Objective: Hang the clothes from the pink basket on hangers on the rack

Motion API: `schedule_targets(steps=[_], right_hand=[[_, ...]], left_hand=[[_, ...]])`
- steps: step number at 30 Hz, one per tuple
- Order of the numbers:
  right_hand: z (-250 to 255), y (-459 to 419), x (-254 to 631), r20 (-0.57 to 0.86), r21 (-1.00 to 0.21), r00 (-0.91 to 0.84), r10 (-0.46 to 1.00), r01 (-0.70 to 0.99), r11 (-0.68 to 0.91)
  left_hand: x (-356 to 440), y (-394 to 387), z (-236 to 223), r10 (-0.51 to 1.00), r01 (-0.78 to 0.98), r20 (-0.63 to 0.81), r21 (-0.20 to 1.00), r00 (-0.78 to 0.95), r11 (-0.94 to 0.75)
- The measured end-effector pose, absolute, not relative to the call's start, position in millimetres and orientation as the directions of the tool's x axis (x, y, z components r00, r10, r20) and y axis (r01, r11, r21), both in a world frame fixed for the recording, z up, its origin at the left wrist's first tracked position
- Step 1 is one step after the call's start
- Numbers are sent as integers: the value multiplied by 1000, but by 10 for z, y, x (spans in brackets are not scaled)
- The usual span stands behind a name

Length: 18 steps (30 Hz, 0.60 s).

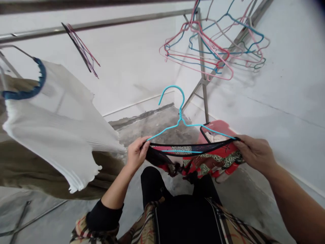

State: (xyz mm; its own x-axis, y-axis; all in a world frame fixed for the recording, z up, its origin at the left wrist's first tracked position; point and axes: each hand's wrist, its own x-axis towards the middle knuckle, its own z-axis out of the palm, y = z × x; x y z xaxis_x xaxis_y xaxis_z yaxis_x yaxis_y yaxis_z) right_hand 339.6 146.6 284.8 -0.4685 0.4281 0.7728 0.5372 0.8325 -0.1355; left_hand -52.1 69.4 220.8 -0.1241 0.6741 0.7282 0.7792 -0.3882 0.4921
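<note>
Both my hands hold up a red patterned garment [200, 164] with a black-trimmed neckline. My left hand [137, 152] pinches its left edge, and my right hand [255, 154] grips its right edge. A light-blue wire hanger [180, 113] stands upright with its hook above the neckline. The tips of its arms reach the fabric at each hand, and the hanger's lower bar shows through the neck opening. The hanger's ends are partly hidden by my fingers and the cloth.
A white pleated garment [58, 125] hangs on a blue hanger at left, over an olive cloth [50, 169]. Pink and blue hangers [210, 44] hang from a metal drying rack [101, 22]. A red basket [218, 130] holding white cloth stands on the concrete floor.
</note>
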Motion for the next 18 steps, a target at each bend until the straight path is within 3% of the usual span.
schedule_targets(steps=[5, 9, 12, 18], right_hand=[[3133, 1457, 3093, 774, -93, -484, 407, 550, 830], [3542, 1588, 2695, 873, -5, -406, 272, 551, 835], [3936, 1736, 2310, 919, -12, -318, 232, 566, 824], [4692, 1948, 1390, 915, -67, -287, 284, 586, 808]], left_hand=[[-508, 810, 2282, 487, 754, 759, 600, -432, -267], [-451, 817, 2217, 408, 660, 702, 703, -584, -265], [-277, 737, 1998, 426, 626, 688, 720, -587, -300], [84, 558, 1405, 597, 595, 631, 747, -495, -297]])
